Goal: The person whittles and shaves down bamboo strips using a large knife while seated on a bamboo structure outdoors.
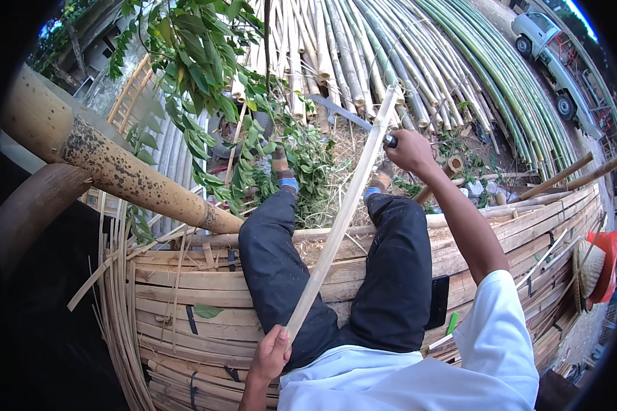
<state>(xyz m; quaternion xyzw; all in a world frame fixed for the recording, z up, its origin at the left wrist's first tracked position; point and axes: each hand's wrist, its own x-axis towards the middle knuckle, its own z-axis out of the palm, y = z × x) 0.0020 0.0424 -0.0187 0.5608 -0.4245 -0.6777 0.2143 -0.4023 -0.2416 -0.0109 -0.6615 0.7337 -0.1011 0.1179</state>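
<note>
A long, pale bamboo strip slants up across my lap, from low by my waist to beyond my knees. My left hand is closed round its lower end. Near the upper end, my right hand grips the dark handle of a long knife. The blade points away to the left, passing by the strip; whether it touches the strip I cannot tell. Thin curled fibres stand out around the strip's far tip.
I sit on stacked split bamboo slats. Leafy branches hang at the left above a thick bamboo pole. Long bamboo poles lie ahead. A phone rests beside my right thigh; a straw hat is at the far right.
</note>
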